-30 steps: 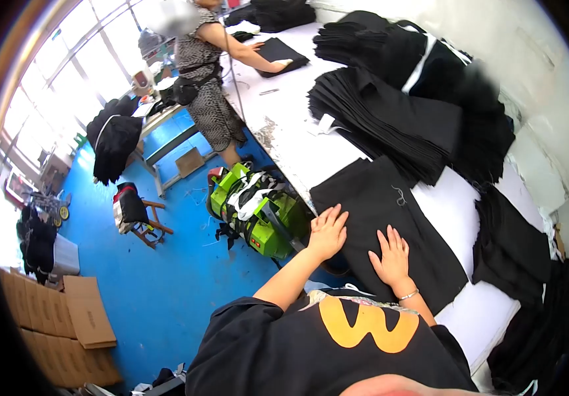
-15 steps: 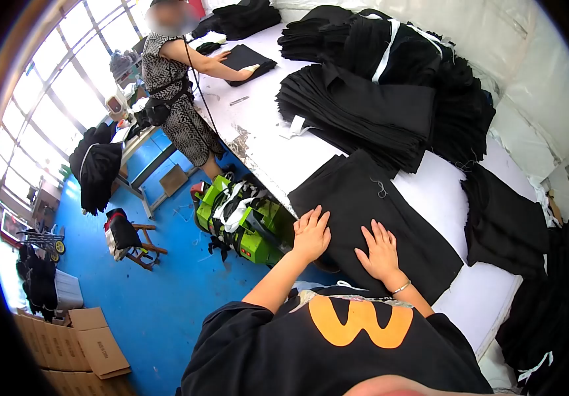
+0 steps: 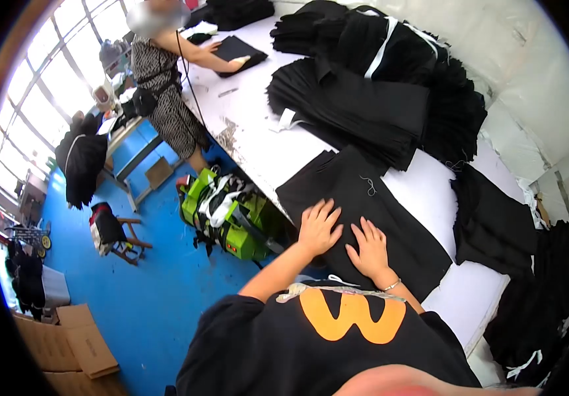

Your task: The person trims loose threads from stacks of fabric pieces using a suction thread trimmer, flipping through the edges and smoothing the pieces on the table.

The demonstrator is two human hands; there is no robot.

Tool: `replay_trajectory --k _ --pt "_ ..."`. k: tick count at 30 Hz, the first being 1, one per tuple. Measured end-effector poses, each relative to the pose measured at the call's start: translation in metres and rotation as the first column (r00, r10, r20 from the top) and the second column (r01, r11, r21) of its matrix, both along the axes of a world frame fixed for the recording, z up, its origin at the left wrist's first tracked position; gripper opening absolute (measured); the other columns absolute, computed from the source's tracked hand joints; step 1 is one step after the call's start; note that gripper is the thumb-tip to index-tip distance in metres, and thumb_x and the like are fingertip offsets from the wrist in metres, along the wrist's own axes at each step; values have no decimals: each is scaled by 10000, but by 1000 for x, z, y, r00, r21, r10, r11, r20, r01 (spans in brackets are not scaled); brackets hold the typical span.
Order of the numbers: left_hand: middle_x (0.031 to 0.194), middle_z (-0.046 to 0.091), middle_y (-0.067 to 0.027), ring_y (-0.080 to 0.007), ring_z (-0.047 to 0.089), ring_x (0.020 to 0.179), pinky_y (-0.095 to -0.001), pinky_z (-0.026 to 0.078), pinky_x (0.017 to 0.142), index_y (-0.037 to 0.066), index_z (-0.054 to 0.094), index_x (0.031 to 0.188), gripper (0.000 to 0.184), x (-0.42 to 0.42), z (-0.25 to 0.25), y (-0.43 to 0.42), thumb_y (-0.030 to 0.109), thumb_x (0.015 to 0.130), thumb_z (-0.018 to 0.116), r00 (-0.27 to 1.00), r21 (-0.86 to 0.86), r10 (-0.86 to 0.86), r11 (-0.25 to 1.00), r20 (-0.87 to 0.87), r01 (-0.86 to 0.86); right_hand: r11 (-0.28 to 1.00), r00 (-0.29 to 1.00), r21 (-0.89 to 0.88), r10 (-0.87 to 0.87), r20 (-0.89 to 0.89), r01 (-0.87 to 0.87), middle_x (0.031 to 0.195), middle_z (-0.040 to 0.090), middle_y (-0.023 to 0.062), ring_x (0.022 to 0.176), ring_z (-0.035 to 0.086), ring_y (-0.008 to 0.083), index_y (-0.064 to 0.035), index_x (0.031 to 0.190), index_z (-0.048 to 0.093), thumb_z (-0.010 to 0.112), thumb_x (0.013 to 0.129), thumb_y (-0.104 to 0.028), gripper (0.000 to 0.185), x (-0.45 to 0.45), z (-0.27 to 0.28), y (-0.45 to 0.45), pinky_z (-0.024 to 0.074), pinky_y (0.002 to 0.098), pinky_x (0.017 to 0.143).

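Note:
A piece of black fabric (image 3: pixel 390 231) lies flat at the near edge of the white table (image 3: pixel 264 148), with loose thread on its upper part. My left hand (image 3: pixel 319 228) rests on its left side, palm down, fingers spread. To the right of it, my right hand (image 3: pixel 369 252) also lies flat on the cloth, fingers stretched out, a bracelet at the wrist. Neither hand grips anything. Just beyond the cloth sits a thick stack of folded black fabric (image 3: pixel 363 112).
Bundles of black fabric (image 3: pixel 403 56) tied with white strips stand at the back. Another black piece (image 3: pixel 496 221) lies to the right. Across the table a person (image 3: pixel 165 86) presses on black cloth (image 3: pixel 241 53). A green machine (image 3: pixel 231 218) and a stool (image 3: pixel 122 237) stand on the blue floor.
My left hand has slid a little to the right over the fabric, closer to my right hand. The whole view has shifted slightly. The other person's hands stay on their cloth.

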State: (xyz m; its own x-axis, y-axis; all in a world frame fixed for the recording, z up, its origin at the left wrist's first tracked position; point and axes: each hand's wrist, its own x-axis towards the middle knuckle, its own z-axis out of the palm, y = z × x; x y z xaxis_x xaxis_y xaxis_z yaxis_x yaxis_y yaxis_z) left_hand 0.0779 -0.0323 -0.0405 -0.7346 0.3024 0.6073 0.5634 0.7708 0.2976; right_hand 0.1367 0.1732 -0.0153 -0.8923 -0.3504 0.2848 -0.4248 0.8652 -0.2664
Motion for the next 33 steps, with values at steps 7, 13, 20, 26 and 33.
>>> replay_trajectory --k 7,13,20,26,33 --pt "1371 602 -69 -258 544 1261 -446 403 1010 116 660 1253 438 -5 1 -15 245 835 674 995 8 -64 998 74 63 1000 1000 5 -7 -12 7 1519 437 203 1397 405 367 -89 1406 544 667 898 -359 588 1 -1 -1 301 514 1136" --pt "1360 614 -66 -249 556 1246 -439 408 1006 110 687 1211 403 -4 1 -15 225 825 684 998 25 -40 999 55 39 1000 1000 -8 -7 -14 7 1518 440 204 1398 405 367 -90 1406 549 665 901 -356 583 1 -1 -2 302 506 1138" --pt "1359 621 -60 -244 561 1242 -423 392 1030 112 693 1208 398 -4 7 -11 211 823 678 996 15 -39 999 84 38 999 999 -9 -42 3 42 1508 451 205 1401 407 361 -85 1400 553 652 913 -370 573 2 3 0 300 501 1148" --pt "1385 607 -53 -249 551 1257 -415 381 1040 124 683 1241 418 -4 6 -11 209 833 669 994 1 -30 1000 102 30 1000 1000 -12 -17 -11 17 1507 452 206 1401 408 359 -83 1398 553 647 915 -375 572 2 5 2 314 507 1142" --pt "1374 612 -53 -238 552 1251 -419 381 1039 118 687 1228 406 -3 7 -12 224 837 668 994 1 -28 1000 102 28 1000 1000 -10 -19 11 19 1507 452 206 1405 402 361 -84 1396 554 651 912 -372 571 2 5 1 313 513 1144"
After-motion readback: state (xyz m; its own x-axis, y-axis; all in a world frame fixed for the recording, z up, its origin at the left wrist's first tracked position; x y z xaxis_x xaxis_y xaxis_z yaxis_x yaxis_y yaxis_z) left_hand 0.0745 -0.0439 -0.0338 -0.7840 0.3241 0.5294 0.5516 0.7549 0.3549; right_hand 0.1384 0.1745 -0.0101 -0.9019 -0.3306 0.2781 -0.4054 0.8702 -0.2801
